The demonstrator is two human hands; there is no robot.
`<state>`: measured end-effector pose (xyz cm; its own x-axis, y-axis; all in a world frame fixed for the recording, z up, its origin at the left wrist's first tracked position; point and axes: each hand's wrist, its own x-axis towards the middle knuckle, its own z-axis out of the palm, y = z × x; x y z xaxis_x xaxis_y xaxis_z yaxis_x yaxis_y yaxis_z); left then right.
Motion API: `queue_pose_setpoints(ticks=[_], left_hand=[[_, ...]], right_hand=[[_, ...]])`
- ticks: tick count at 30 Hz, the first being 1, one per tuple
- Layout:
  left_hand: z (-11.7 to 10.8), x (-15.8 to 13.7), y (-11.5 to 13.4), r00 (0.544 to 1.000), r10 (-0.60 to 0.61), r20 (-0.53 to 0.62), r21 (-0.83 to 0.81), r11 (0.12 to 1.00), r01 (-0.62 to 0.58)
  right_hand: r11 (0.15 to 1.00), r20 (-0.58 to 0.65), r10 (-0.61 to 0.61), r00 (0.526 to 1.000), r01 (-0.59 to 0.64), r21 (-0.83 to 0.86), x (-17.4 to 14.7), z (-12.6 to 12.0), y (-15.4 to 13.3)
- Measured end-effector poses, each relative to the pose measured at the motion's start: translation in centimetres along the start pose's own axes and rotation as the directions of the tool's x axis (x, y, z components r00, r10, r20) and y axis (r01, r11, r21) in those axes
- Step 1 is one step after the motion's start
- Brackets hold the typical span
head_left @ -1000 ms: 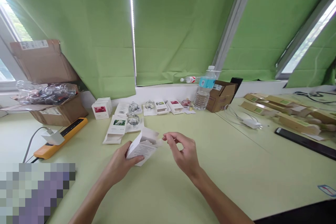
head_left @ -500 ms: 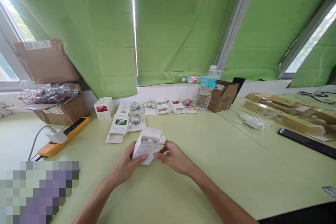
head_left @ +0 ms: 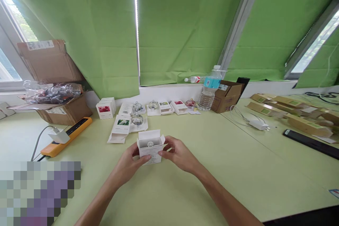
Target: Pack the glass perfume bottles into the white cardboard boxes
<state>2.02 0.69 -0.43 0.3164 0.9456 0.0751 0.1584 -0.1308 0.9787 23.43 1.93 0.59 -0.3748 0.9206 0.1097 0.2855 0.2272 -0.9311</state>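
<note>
A small white cardboard box (head_left: 153, 156) with printed text on its front stands upright between my hands, its top flaps open. Inside it shows the round, clear glass-like top (head_left: 150, 144) of something; the rest is hidden by the walls. My left hand (head_left: 128, 165) is closed on the box's left side, thumb across the front. On the right side, my right hand (head_left: 179, 154) grips the box with its thumb at the front edge and fingers behind. Beyond them lie a flattened white box (head_left: 119, 129) with a flower picture and a clear glass ornament (head_left: 137, 119).
Along the wall stand white picture boxes (head_left: 105, 108), a red glass ornament (head_left: 190, 103), a large water bottle (head_left: 209, 93) and a brown carton (head_left: 227, 97). An orange power strip (head_left: 51, 148) lies left. A black phone-like slab (head_left: 309, 143) and tan cartons (head_left: 308, 123) lie right.
The white box has turned from a tilt to upright, facing me squarely, and its round glass-like content shows more clearly. Both hands still hold its sides.
</note>
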Motion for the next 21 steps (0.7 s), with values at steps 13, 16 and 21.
queue_pose_setpoints(ticks=[13,16,21], left_hand=[[-1.6,0.1,0.6,0.996,0.065,-0.06,0.047,0.997,-0.062],[-1.5,0.0,0.6,0.995,0.08,-0.063,0.045,0.996,-0.078],[-1.7,-0.1,1.0,0.993,0.09,-0.081,-0.075,0.993,-0.096]], right_hand=[[1.0,0.017,-0.014,1.0,0.014,0.001,0.0,0.0,-0.3],[1.0,0.009,-0.018,1.0,0.018,-0.015,0.0,-0.1,-0.3],[0.999,-0.016,-0.033,0.999,0.033,0.018,-0.1,-0.8,-0.7]])
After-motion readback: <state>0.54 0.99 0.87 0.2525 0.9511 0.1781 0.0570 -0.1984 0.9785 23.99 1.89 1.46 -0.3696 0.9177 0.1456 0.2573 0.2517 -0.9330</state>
